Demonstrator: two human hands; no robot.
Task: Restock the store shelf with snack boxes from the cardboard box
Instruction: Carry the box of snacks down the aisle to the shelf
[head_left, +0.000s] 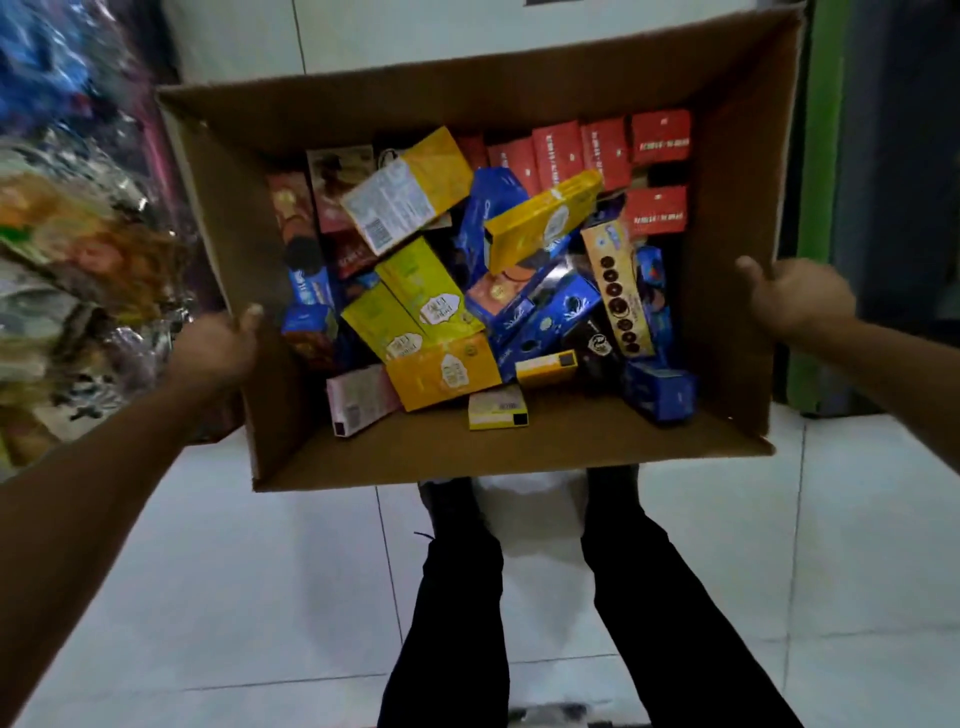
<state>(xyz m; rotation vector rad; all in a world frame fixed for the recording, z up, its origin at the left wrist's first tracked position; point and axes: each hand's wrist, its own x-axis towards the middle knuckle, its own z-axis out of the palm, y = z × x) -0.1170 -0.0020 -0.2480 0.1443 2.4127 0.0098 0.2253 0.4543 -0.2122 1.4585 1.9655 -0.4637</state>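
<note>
I hold the cardboard box by its side walls, left hand and right hand gripping opposite rims. The snack boxes lie jumbled inside, midway between both hands.

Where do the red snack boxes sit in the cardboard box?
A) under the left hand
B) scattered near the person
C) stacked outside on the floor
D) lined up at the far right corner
D: the red snack boxes stand in rows at the far right corner of the cardboard box.
</note>
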